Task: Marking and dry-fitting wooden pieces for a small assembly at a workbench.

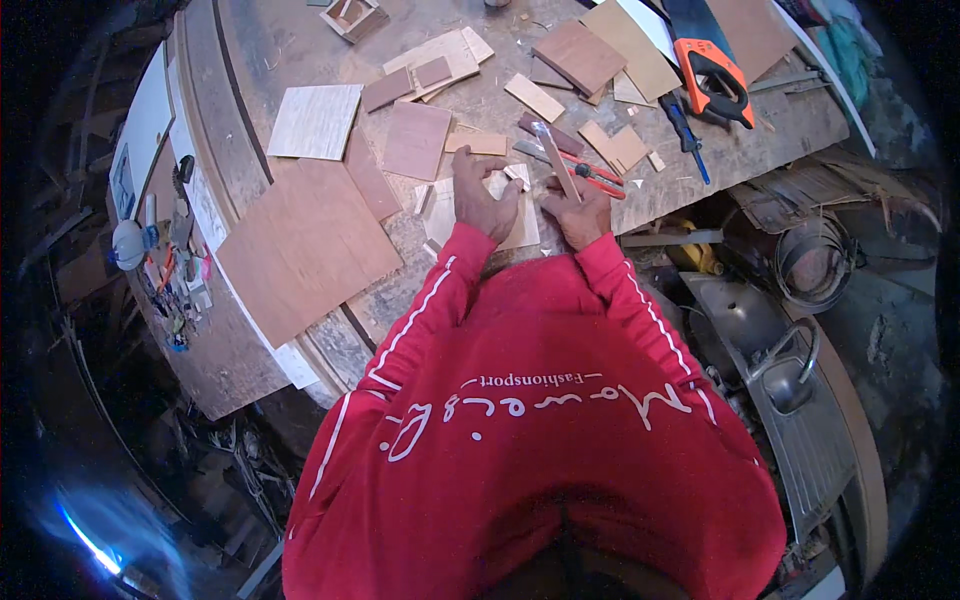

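Observation:
My left hand (482,205) rests on a pale square wooden panel (520,235), its thumb and fingers curved apart. A small pale wood block (517,176) lies beside its thumb tip. My right hand (582,216) is closed on a thin, flat brown strip (557,163) that points up and away and has a pale, shiny tip; its exact kind is unclear. Just beyond that hand lie red-handled pliers (603,181), partly behind the strip. A small thin wood piece (424,199) sits at the panel's left edge.
Several wooden boards surround my hands, including a large brown sheet (310,250) at left and a whitish board (315,121). An orange-handled handsaw (716,82) and a blue screwdriver (686,140) lie at right. Past the bench's right edge stands a metal sink (735,310).

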The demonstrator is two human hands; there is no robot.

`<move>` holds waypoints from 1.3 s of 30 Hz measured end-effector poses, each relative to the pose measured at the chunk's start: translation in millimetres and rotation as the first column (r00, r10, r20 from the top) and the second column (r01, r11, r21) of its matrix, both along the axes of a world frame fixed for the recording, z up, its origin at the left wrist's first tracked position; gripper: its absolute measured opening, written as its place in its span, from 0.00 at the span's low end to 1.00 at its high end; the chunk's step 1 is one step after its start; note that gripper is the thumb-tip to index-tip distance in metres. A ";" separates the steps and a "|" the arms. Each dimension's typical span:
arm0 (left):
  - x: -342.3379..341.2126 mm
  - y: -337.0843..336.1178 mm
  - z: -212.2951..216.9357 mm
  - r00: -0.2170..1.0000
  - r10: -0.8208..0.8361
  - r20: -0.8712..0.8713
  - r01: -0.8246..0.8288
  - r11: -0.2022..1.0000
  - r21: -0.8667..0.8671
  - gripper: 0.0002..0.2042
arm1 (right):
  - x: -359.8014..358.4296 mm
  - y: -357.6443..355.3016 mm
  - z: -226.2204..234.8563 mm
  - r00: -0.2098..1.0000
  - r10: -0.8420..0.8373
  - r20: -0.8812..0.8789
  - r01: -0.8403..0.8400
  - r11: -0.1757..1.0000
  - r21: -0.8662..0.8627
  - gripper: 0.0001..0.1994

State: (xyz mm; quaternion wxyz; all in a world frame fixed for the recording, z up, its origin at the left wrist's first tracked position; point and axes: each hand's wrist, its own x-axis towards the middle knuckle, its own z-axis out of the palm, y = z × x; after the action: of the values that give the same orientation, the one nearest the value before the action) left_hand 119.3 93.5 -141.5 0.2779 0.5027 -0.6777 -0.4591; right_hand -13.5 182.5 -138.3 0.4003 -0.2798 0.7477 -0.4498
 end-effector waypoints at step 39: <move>-15.4 -162.6 44.6 0.491 0.037 0.870 0.489 0.815 -0.311 0.12 | -45.0 -26.2 30.6 0.891 -0.137 0.434 0.228 0.960 -0.164 0.18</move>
State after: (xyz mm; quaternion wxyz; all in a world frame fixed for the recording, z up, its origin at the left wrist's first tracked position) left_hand 103.9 -69.1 -96.9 -0.0280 0.4663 -0.8841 0.0129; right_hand -58.5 156.4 -107.7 0.4748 -0.1461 0.6158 -0.6116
